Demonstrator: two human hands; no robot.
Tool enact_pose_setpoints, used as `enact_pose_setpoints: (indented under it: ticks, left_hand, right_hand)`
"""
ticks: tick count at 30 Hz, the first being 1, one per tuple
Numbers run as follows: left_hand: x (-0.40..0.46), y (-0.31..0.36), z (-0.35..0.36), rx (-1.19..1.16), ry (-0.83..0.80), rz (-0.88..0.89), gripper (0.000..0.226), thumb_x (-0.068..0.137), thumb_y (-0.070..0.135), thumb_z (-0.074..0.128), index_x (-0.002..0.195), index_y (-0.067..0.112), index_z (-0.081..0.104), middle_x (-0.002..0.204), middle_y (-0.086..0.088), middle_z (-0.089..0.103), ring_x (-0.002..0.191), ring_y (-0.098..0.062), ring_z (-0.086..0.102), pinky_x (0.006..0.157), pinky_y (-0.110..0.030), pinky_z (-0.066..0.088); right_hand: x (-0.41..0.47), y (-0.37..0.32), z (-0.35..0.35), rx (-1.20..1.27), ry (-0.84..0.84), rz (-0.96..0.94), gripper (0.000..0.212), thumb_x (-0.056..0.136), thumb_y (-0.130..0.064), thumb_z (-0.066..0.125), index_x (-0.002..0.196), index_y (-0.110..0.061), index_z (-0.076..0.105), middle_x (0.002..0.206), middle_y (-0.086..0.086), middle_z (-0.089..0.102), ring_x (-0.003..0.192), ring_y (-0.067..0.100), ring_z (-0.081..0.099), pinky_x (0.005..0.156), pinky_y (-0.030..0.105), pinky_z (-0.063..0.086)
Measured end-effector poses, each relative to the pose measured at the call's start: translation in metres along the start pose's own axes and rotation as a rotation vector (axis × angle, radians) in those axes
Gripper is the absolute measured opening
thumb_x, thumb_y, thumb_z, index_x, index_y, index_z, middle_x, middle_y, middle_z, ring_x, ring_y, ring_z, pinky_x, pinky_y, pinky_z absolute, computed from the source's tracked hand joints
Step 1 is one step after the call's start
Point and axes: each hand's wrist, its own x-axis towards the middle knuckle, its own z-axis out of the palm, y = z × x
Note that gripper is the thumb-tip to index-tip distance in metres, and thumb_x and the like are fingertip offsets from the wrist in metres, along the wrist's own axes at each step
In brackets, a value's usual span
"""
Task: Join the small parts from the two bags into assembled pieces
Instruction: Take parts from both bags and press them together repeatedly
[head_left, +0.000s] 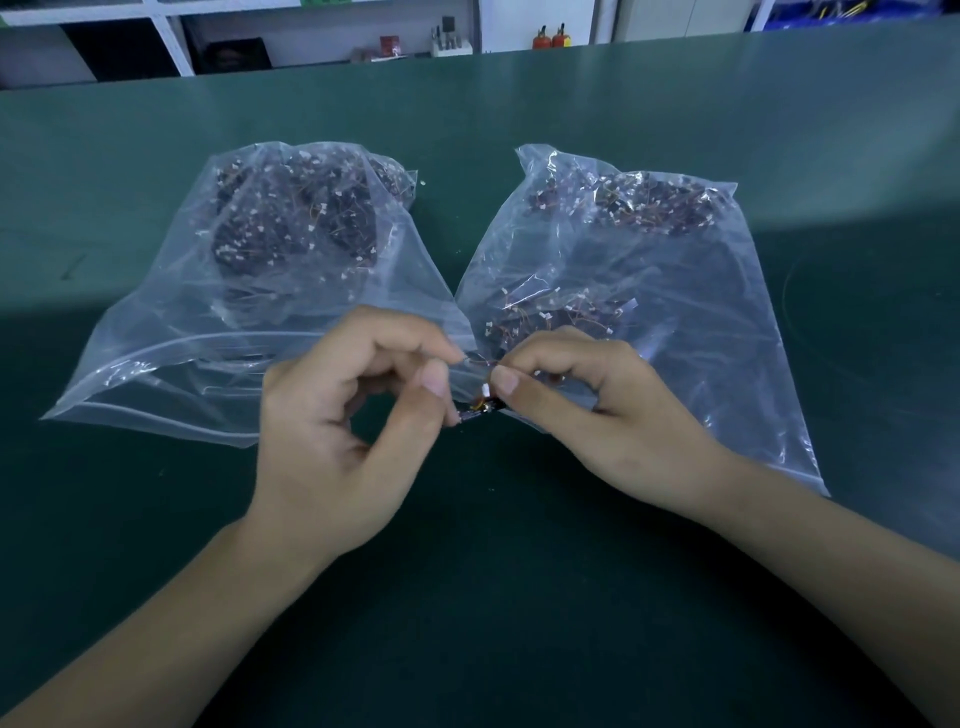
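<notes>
Left hand (343, 415): curled tight, thumb and forefinger pinching one end of a small dark part (475, 413), right in the gap between the two bags.
Right hand (587, 410): also curled, thumb tip pressing on the little white plug (486, 391) of that same part; the other fingers tuck over the mouth of the right bag.
The piece: tiny, dark, with thin orange wire and a white end, held just above the worktop (493, 571) near its front edge, between both hands. Whether the plug is fully seated, I cannot tell, it's too small.
Left bag (234, 291): clear plastic, lying toward the left, a fat heap of dark wired parts at its far end.
Right bag (675, 312): toward the right, parts clumped at the far end and again near its mouth.
Progress: early days, by my reckoning. One joint in hand, both bags heavily loaded, and no separate pile of finished pieces in view on the worktop.
Left to do: nearly everything.
</notes>
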Motion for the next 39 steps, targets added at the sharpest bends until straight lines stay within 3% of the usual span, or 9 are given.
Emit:
enact_pose_setpoints:
  ticks: [3,7,10,13,15,17,20,31,39]
  left_hand:
    - [0.000,0.001,0.001,-0.005,-0.003,0.006,0.009,0.103,0.011,0.059,0.106,0.019,0.063,0.078,0.004,0.069,0.073,-0.014,0.072,0.069,-0.027,0.055]
    - [0.001,0.000,0.003,0.028,0.031,0.013,0.013,0.101,0.011,0.065,0.106,0.023,0.065,0.091,0.005,0.070,0.080,-0.019,0.071,0.073,-0.027,0.055]
    - [0.002,-0.001,0.004,0.054,0.023,-0.028,0.020,0.098,0.014,0.070,0.113,0.026,0.063,0.102,0.001,0.070,0.078,-0.021,0.069,0.070,-0.024,0.053]
    - [0.000,-0.005,0.004,0.160,-0.044,-0.104,0.015,0.099,0.026,0.069,0.113,0.023,0.063,0.089,0.008,0.068,0.064,-0.020,0.064,0.057,-0.027,0.050]
    - [-0.001,-0.008,0.004,0.252,-0.094,-0.116,0.013,0.102,0.032,0.064,0.100,0.019,0.065,0.074,0.007,0.063,0.058,-0.018,0.059,0.053,-0.023,0.045]
    - [0.000,-0.010,0.003,0.337,-0.123,-0.094,0.027,0.105,0.033,0.060,0.085,0.016,0.065,0.063,0.007,0.057,0.056,-0.017,0.055,0.052,-0.020,0.040]
    - [0.000,-0.010,0.004,0.375,-0.123,-0.076,0.035,0.107,0.030,0.057,0.078,0.011,0.064,0.059,0.005,0.055,0.055,-0.018,0.054,0.052,-0.024,0.040]
    - [0.000,-0.009,0.007,0.323,-0.102,-0.080,0.032,0.104,0.025,0.059,0.078,0.009,0.065,0.060,0.004,0.058,0.056,-0.018,0.055,0.052,-0.026,0.041]
    - [-0.001,-0.010,0.007,0.304,-0.107,-0.124,0.036,0.103,0.028,0.058,0.073,0.009,0.061,0.058,0.003,0.055,0.054,-0.020,0.053,0.052,-0.030,0.040]
  right_hand:
    - [0.000,0.000,-0.001,0.030,-0.021,0.023,0.015,0.101,-0.026,0.068,0.090,-0.019,0.076,0.090,-0.011,0.073,0.098,0.015,0.062,0.092,0.026,0.044]
    - [0.000,0.000,-0.001,0.024,-0.008,-0.003,0.019,0.103,-0.023,0.066,0.088,-0.016,0.072,0.083,-0.016,0.068,0.089,0.009,0.059,0.086,0.018,0.041]
    - [0.001,0.002,-0.001,-0.018,0.043,-0.035,0.019,0.105,-0.025,0.065,0.089,-0.015,0.070,0.085,-0.008,0.068,0.091,0.017,0.060,0.085,0.026,0.044]
    - [0.001,0.003,-0.002,-0.054,0.076,-0.049,0.018,0.105,-0.028,0.064,0.090,-0.020,0.069,0.084,-0.010,0.067,0.091,0.020,0.060,0.085,0.038,0.049]
    - [0.001,0.003,-0.001,-0.062,0.084,-0.050,0.017,0.104,-0.030,0.064,0.089,-0.023,0.068,0.084,-0.010,0.067,0.091,0.021,0.061,0.085,0.044,0.049]
    - [0.002,0.003,-0.001,-0.061,0.088,-0.043,0.017,0.104,-0.032,0.064,0.089,-0.024,0.068,0.085,-0.010,0.067,0.092,0.021,0.061,0.085,0.046,0.049]
    - [0.002,0.004,-0.001,-0.047,0.083,-0.036,0.018,0.105,-0.033,0.063,0.090,-0.025,0.068,0.086,-0.011,0.067,0.092,0.020,0.061,0.086,0.041,0.050]
    - [0.003,0.006,-0.001,-0.068,0.062,-0.064,0.011,0.103,-0.026,0.066,0.095,-0.021,0.072,0.091,-0.014,0.070,0.096,0.016,0.063,0.086,0.016,0.041]
    - [0.002,0.006,0.001,-0.074,0.059,-0.065,0.011,0.102,-0.026,0.066,0.094,-0.021,0.072,0.091,-0.013,0.071,0.098,0.018,0.064,0.086,0.017,0.042]
